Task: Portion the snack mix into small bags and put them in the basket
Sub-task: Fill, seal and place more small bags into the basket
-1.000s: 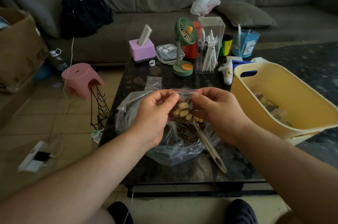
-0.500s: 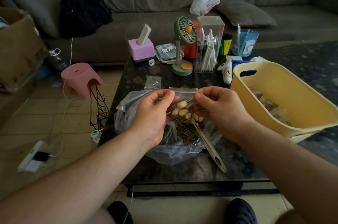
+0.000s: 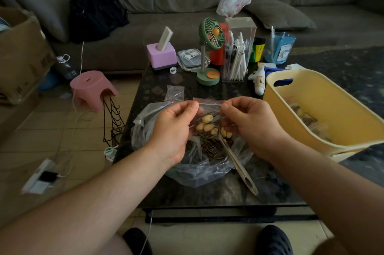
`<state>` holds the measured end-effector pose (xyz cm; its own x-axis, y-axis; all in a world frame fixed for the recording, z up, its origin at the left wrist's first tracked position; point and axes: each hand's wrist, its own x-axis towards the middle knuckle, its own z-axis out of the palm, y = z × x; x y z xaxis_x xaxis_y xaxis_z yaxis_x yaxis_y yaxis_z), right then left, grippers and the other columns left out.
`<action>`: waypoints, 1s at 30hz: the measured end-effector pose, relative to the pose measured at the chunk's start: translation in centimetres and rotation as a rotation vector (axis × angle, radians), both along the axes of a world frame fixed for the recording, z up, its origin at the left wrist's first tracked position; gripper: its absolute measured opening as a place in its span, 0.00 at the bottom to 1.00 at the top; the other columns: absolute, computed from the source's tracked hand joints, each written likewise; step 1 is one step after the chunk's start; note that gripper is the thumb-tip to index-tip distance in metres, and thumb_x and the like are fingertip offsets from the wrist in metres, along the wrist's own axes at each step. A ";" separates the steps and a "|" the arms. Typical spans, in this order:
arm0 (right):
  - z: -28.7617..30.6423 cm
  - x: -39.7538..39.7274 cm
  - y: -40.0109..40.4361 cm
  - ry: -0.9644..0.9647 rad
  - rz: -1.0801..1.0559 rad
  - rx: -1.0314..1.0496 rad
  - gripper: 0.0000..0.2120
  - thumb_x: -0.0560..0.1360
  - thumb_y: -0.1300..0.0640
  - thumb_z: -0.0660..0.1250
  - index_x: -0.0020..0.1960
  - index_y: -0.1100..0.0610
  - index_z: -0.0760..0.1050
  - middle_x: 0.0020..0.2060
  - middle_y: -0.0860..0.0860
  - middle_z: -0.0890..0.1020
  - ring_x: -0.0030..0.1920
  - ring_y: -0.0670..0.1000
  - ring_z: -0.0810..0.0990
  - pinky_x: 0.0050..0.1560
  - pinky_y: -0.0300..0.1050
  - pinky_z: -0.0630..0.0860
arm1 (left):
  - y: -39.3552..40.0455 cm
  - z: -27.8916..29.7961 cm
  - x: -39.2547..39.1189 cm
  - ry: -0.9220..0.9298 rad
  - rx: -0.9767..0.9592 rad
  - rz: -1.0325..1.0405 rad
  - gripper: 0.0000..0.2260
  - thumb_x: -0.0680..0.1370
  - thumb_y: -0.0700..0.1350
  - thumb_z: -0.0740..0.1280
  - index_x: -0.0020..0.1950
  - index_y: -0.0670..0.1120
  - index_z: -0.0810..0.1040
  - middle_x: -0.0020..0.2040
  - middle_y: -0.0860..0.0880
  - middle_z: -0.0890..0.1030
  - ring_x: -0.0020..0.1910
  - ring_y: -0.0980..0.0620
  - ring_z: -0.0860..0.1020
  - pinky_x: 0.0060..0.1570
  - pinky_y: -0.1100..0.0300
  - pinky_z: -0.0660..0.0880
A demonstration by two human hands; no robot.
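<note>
A small bag [image 3: 209,109] with pale nuts and dark seeds in it hangs above the middle of the dark surface [image 3: 158,92]. The left hand [image 3: 174,128] pinches its top left corner, the right hand [image 3: 249,123] pinches the top right corner. Right under it lies the big bag [image 3: 199,169] of snack mix, open, with a wooden spoon [image 3: 239,165] resting in it, handle toward the person. An empty little bag [image 3: 175,92] lies just behind. The yellow basket [image 3: 291,109] stands at the right, filled bags [image 3: 305,117] inside. A green fan [image 3: 211,36] and a pen holder [image 3: 239,53] stand farther back
</note>
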<state>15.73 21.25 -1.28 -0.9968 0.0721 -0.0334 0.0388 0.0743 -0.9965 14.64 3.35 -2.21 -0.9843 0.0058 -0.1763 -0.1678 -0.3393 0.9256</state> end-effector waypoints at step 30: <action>0.0 0.4 -0.5 0.082 0.038 0.057 0.02 0.80 0.56 0.72 0.50 0.54 0.83 0.41 0.54 0.87 0.38 0.50 0.84 0.40 0.44 0.82 | 0.2 -0.9 0.0 0.061 -0.094 -0.065 0.05 0.84 0.40 0.67 0.57 0.44 0.82 0.51 0.44 0.88 0.53 0.47 0.87 0.53 0.53 0.83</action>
